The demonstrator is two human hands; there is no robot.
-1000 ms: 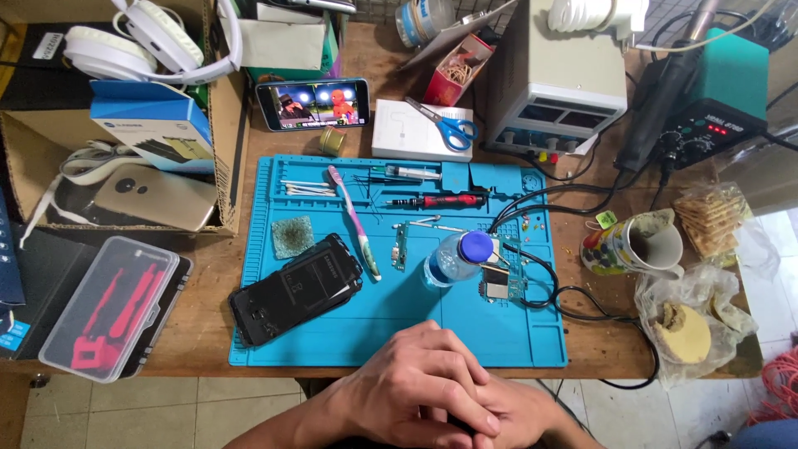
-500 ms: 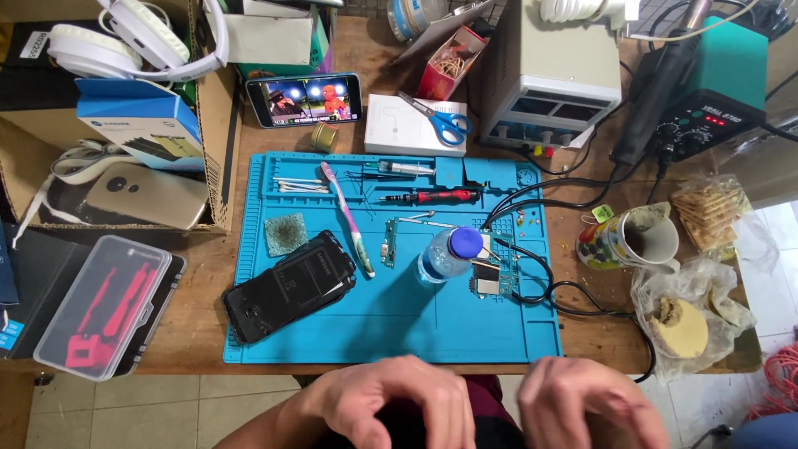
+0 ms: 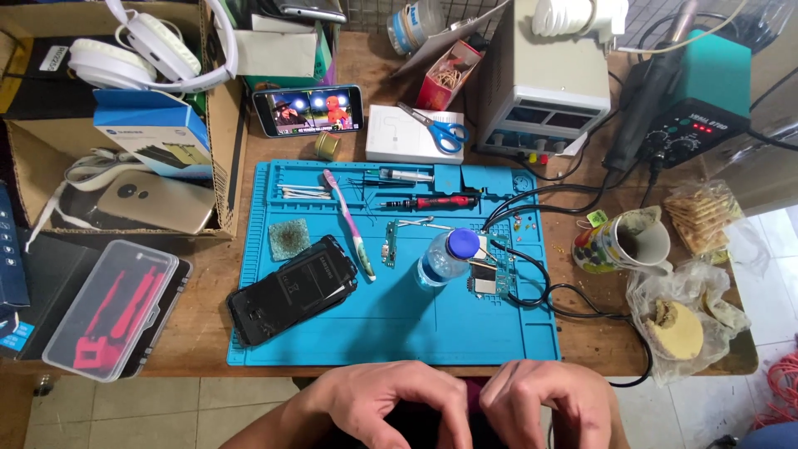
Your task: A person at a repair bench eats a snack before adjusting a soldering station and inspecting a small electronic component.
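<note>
My left hand (image 3: 391, 403) and my right hand (image 3: 544, 403) hover at the near table edge, just below the blue work mat (image 3: 399, 328). Their fingers are bent and point toward each other over a dark shape between them that I cannot make out. On the mat lie a black opened phone (image 3: 291, 289), a pink-green toothbrush (image 3: 349, 224), a clear bottle with a blue cap (image 3: 445, 256), a small circuit board (image 3: 486, 278) with black leads, and a red-handled screwdriver (image 3: 432, 202). Neither hand touches any of these.
Behind the mat are a phone playing a video (image 3: 308, 110), blue scissors (image 3: 432, 129) on a white box, a grey power supply (image 3: 553, 91) and a teal soldering station (image 3: 698, 108). A mug (image 3: 628, 243) and food bag (image 3: 682, 320) sit right. A clear tool case (image 3: 112, 308) and cardboard box (image 3: 224, 158) sit left.
My hands were clasped together one second ago; they have since come apart and now sit side by side. The view has tilted slightly, and the things on the table have not moved.
</note>
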